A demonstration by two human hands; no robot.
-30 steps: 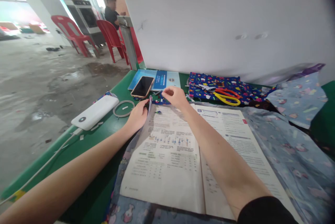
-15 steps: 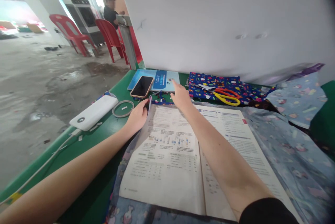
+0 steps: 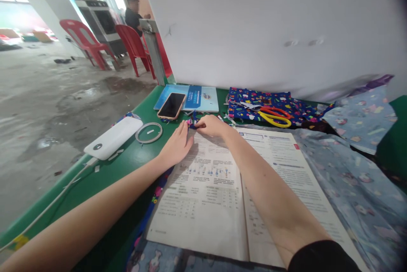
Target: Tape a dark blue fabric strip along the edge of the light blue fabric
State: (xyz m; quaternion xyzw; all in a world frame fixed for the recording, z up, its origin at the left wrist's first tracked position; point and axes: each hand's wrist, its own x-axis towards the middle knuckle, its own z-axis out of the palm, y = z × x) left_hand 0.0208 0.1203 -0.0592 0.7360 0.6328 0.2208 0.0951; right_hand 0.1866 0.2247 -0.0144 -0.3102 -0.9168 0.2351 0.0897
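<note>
An open printed book [image 3: 206,187] lies in front of me on pale blue patterned cloth [image 3: 346,187]. My left hand [image 3: 176,147] rests flat on the top left corner of its left page, fingers stretched toward a small blue patterned scrap [image 3: 192,124]. My right hand [image 3: 212,126] sits at the page's top edge, fingers curled and pinching that same scrap. Both fingertips meet at the scrap.
A phone [image 3: 172,105] lies on a blue booklet [image 3: 199,98]. A white power bank [image 3: 113,137] and a tape ring [image 3: 149,132] sit left. Orange-yellow scissors [image 3: 275,117] rest on dark blue cloth [image 3: 257,102]. A white board [image 3: 270,30] stands behind. Red chairs [image 3: 133,47] and a seated person [image 3: 132,11] are beyond.
My right hand drew back from the blue booklet to the page's top edge and closed on the scrap. My left hand slid right onto the page corner, flattening it.
</note>
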